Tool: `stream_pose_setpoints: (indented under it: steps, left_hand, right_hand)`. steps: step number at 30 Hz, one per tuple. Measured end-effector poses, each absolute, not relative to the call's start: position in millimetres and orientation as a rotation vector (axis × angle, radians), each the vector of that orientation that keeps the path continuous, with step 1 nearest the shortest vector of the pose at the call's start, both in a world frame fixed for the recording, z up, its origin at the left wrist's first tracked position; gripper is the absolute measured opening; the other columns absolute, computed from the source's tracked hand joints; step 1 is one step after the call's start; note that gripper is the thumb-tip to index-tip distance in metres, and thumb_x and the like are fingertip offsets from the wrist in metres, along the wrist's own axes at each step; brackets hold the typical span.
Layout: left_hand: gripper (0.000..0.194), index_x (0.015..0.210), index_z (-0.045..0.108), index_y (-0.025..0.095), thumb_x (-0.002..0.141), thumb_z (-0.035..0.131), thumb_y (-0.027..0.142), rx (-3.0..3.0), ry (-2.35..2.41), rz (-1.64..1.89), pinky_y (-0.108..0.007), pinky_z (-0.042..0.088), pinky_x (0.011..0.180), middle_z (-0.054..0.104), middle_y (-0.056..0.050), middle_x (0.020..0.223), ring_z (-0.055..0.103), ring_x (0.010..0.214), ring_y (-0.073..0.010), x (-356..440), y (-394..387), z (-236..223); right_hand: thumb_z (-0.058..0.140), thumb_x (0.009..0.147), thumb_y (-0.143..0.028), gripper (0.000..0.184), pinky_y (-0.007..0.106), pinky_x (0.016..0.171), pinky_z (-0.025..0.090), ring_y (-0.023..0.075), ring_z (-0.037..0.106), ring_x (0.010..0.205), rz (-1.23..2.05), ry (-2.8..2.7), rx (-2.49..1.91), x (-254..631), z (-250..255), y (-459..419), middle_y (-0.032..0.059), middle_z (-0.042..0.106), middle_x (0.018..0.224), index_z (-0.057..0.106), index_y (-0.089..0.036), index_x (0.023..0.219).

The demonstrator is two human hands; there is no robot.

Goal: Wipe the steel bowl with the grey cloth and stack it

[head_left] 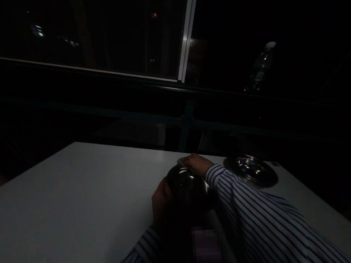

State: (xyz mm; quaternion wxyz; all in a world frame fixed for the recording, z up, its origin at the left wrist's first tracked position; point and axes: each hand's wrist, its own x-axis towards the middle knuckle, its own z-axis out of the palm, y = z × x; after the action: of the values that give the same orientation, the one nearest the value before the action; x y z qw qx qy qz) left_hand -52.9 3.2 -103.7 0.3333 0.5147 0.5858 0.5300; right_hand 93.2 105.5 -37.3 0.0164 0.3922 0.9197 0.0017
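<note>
A shiny metal bowl is held over the white table in front of me, its lower part lost in shadow. My left hand grips the bowl's left side, fingers closed around its edge. At the bowl's far rim, my right hand is closed on a small pale cloth or tissue pressed to the metal. Most of the cloth is hidden beneath the fingers. Another set of metal dishes, seemingly stacked, rests on the table to the right of my right forearm.
The white table ends just beyond the bowl. A clear plastic bottle with a white cap stands past the table, near a window frame. A small dark label lies near the table's far right corner. The surroundings are very dark.
</note>
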Motion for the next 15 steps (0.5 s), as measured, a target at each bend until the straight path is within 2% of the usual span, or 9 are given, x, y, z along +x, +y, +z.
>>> stream_pose_setpoints:
  steps: [8, 15]
  left_hand:
    - [0.036, 0.087, 0.063, 0.02, 0.084, 0.03, 0.037, 1.263, 1.544, 1.39, -0.024, 0.042, 0.057, 0.067, -0.004, 0.077, 0.059, 0.067, -0.0167, -44.2, -3.7, -97.4]
    - [0.035, 0.087, 0.063, 0.018, 0.082, 0.034, 0.036, 1.197, 1.454, 1.469, -0.025, 0.044, 0.059, 0.067, -0.006, 0.079, 0.061, 0.07, -0.0184, -41.8, -5.4, -99.7]
  right_hand:
    - [0.04, 0.083, -0.012, 0.024, 0.028, 0.079, 0.04, 0.0198, 0.056, 0.09, -0.044, 2.753, 1.484, 163.4, -38.2, 53.5, 0.0121, 0.061, 0.096, 0.062, -0.014, 0.091]
    - [0.04, 0.083, -0.012, 0.024, 0.029, 0.074, 0.042, 0.0194, 0.053, 0.084, -0.207, 2.781, 1.615, 164.2, -41.2, -31.5, 0.0104, 0.058, 0.093, 0.061, -0.017, 0.093]
